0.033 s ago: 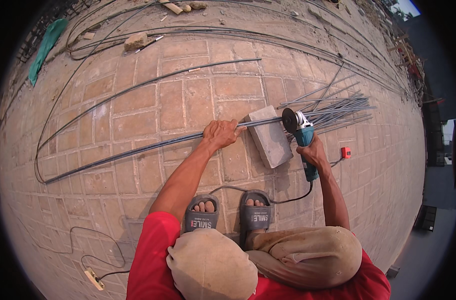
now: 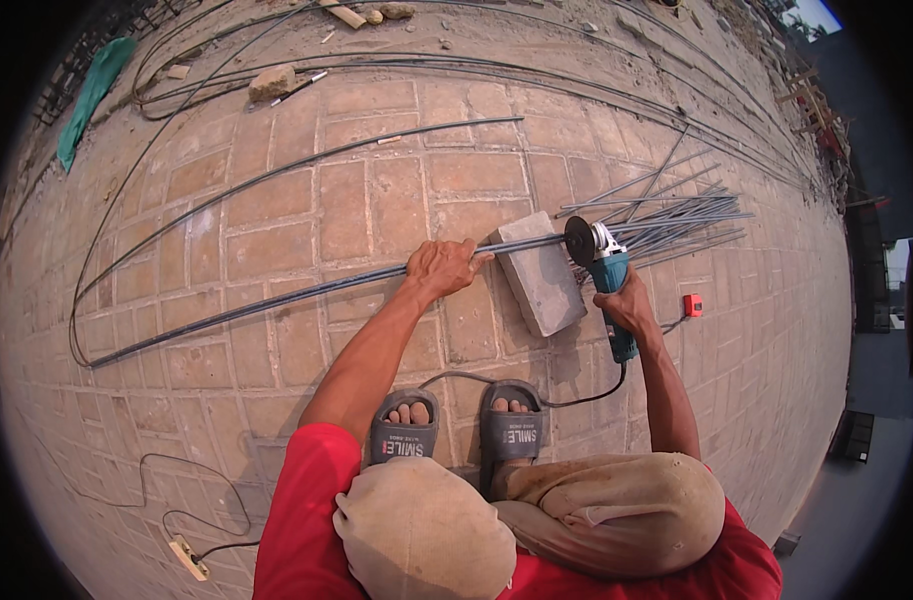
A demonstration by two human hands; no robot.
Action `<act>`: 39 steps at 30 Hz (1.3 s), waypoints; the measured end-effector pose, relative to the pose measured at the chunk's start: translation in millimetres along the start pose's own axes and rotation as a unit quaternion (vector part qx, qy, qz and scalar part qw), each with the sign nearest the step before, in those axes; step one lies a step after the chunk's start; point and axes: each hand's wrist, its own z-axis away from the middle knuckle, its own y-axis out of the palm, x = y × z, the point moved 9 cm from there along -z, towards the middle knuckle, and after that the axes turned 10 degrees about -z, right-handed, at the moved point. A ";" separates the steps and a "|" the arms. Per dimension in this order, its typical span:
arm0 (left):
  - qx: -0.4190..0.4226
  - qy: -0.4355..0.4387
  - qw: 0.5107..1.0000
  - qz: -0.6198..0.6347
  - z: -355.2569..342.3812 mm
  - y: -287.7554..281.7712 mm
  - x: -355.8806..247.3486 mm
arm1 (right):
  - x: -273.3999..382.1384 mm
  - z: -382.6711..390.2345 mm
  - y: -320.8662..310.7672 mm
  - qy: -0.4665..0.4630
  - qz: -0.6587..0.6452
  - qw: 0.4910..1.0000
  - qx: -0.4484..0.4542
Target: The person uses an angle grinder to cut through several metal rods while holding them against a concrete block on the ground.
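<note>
My left hand (image 2: 445, 267) is closed around a bundle of long steel rods (image 2: 322, 288), a little left of a grey concrete block (image 2: 543, 277). The bundle crosses the top of the block. In my right hand (image 2: 627, 302) is a teal angle grinder (image 2: 610, 272), gripped by its body. Its dark cutting disc (image 2: 579, 241) stands at the right end of the bundle, just past the block; whether it touches the rods I cannot tell. To the right, beyond the grinder head, lies a loose pile of cut rods (image 2: 682, 218).
A black power cord (image 2: 589, 399) runs from the grinder past my sandals (image 2: 511, 424). Beside it on the right sits a small red box (image 2: 693, 305). At lower left lies a power strip (image 2: 189, 558). Long bent rods (image 2: 307, 157) stretch across the paving, and a stone (image 2: 273, 82) lies at its far edge.
</note>
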 end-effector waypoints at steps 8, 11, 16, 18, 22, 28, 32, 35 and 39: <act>0.000 -0.001 1.000 -0.004 -0.1 -2.0 -2.3 | 4.5 0.4 -2.9 -0.001 0.007 1.000 0.002; -0.003 -0.001 1.000 -0.002 -0.6 -2.4 -2.8 | 5.8 1.5 -2.9 -0.006 0.000 1.000 0.004; 0.002 0.001 1.000 -0.001 -0.9 -0.2 -1.8 | 6.6 1.1 -1.3 0.004 -0.011 1.000 0.022; 0.003 -0.001 1.000 -0.001 -0.7 0.2 -1.5 | 8.2 1.7 -2.4 0.000 0.000 1.000 0.010; 0.004 -0.001 1.000 0.001 0.2 -1.1 -2.3 | 8.7 1.1 -2.7 -0.003 0.006 1.000 0.006; 0.003 -0.002 1.000 -0.002 -0.4 -0.7 -2.8 | 2.1 -2.8 -2.5 -0.007 0.003 1.000 0.007; 0.000 0.000 1.000 -0.004 -0.1 -1.0 -2.2 | 3.4 -2.8 -1.7 -0.011 0.004 1.000 0.007; -0.003 0.001 1.000 -0.002 -0.1 -1.1 -2.1 | 2.4 -3.4 -1.9 -0.005 0.005 1.000 0.005; -0.015 0.007 1.000 0.001 -0.3 -2.0 -3.5 | 2.7 -3.7 -2.8 -0.005 0.009 1.000 0.004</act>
